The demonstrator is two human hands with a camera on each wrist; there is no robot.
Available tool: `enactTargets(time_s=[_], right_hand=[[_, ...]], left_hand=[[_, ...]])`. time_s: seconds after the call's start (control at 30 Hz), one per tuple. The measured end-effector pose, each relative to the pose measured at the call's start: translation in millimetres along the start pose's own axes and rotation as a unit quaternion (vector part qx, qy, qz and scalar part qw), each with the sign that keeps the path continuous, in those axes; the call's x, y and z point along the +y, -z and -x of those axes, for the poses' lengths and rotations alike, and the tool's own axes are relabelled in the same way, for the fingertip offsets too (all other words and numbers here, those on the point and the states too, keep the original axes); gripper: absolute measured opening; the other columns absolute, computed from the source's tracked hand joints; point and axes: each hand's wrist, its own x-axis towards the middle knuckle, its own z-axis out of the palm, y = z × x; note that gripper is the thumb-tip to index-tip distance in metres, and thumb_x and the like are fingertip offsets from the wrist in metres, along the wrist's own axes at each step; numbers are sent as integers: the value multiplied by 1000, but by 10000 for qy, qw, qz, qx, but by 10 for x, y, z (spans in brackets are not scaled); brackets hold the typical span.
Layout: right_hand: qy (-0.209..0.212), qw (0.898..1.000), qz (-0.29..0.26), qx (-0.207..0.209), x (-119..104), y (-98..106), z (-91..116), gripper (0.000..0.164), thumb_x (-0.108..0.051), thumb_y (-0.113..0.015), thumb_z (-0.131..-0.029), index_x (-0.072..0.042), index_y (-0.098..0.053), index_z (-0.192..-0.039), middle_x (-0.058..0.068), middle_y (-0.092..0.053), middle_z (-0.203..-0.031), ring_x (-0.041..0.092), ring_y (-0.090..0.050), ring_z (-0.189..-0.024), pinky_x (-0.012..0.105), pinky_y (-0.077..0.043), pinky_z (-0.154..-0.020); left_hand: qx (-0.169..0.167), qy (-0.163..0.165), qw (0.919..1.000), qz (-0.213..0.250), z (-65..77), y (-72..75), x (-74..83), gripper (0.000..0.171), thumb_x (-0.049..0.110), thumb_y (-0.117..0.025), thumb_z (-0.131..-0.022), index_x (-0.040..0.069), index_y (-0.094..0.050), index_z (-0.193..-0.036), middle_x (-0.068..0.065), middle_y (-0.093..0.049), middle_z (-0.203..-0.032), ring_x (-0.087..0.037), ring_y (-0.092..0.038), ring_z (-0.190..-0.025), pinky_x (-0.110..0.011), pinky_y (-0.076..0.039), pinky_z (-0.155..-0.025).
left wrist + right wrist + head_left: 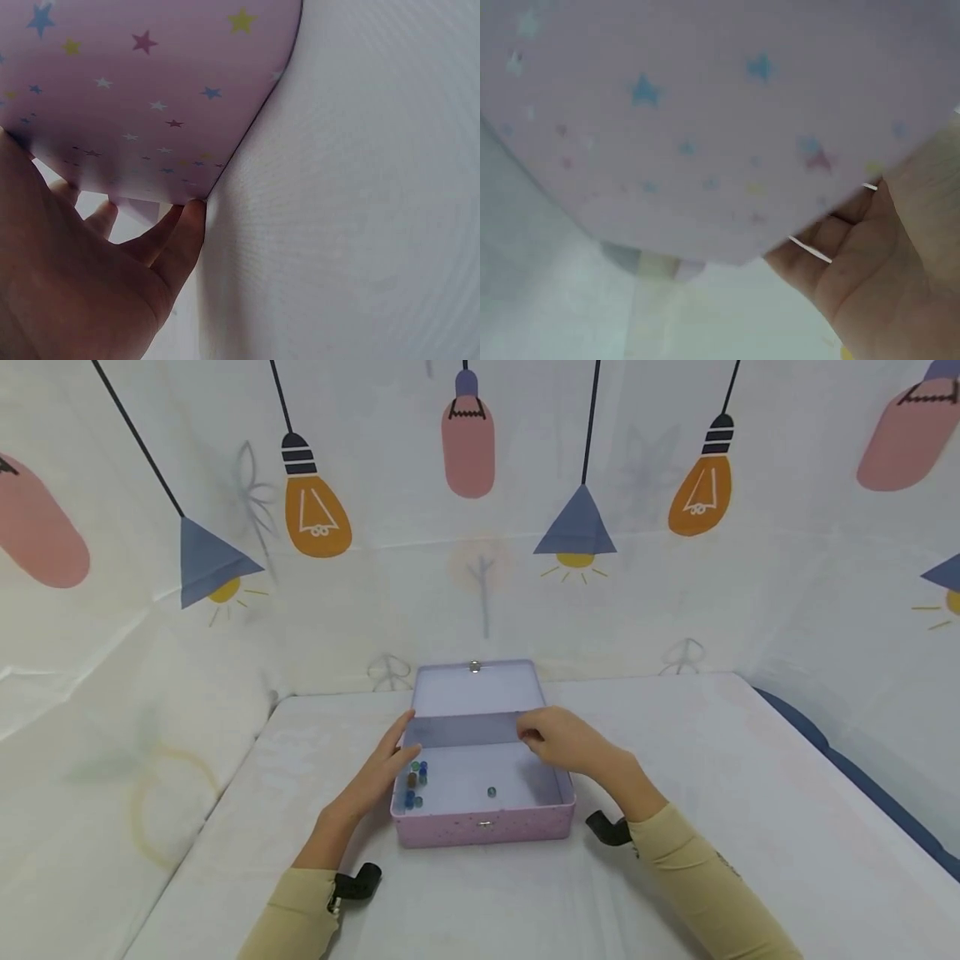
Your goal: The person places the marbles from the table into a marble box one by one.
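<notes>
A lilac tin box [480, 831] with a star pattern stands on the table, its hinged lid [478, 689] raised at the back. Inside, several small glass marbles [412, 781] in blue, green and brown cluster along the left wall. One greenish marble [492, 792] lies apart near the front middle. My left hand [378, 772] holds the box's left side, thumb over the rim; in the left wrist view, fingers [184, 240] reach the far corner. My right hand [570, 743] is over the right rear of the box with curled fingers. Whether anything is between its fingertips is hidden.
A white cloth covers the table [675, 877]. Behind it hangs a white curtain [412, 602] printed with lamps and bulbs. Black wrist mounts [358, 882] stick out from both sleeves, the right one close to the box's front right corner.
</notes>
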Motion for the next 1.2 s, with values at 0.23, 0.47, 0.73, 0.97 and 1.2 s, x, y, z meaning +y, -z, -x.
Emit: enactTargets(time_s=[0.23,0.47,0.73,0.97,1.2], right_hand=[[29,9995,-61,311,163,62,87,14,-4,-59,-95,-8,-72,-98,5,-72,-92,12,-59,-81,29,-54,-73],[-128,9970,129,759,284,203,209,14,-2,-60,-93,-4,-73,-98,5,-71,-93,15,-62,-84,34,-56,-76],[-793,9963,314,-77,525,388,398,20,-1,-53,-93,-3,-71,-100,12,-73,-99,22,-65,-88,41,-56,-77],[-1632,9752,253,-1475,658,449,508,26,-10,-61,-89,1,-67,-112,17,-69,-110,24,-63,-92,41,-55,-79],[-2129,9606,44,-1785,749,426,525,29,-11,-63,-88,1,-66,-114,12,-67,-103,20,-62,-80,34,-54,-70]], left_hand=[[-36,-60,10000,27,-22,-21,-11,67,36,-43,-105,31,-7,-161,-1,-2,-170,-34,0,-156,-63,-7,-124],[-60,-146,9999,46,-82,-67,-11,66,33,-44,-105,30,-9,-161,-1,-4,-169,-31,-1,-157,-59,-7,-125],[-130,-47,9999,99,-98,-77,2,68,33,-44,-105,27,-7,-161,-3,-2,-169,-34,1,-156,-60,-6,-125],[-169,109,9998,90,-105,-52,15,69,35,-46,-104,27,-8,-161,-2,-1,-170,-35,1,-156,-62,-5,-124],[-183,-29,9998,67,-87,-18,-5,68,31,-45,-104,31,-7,-161,-1,-1,-170,-36,1,-156,-64,-6,-123]])
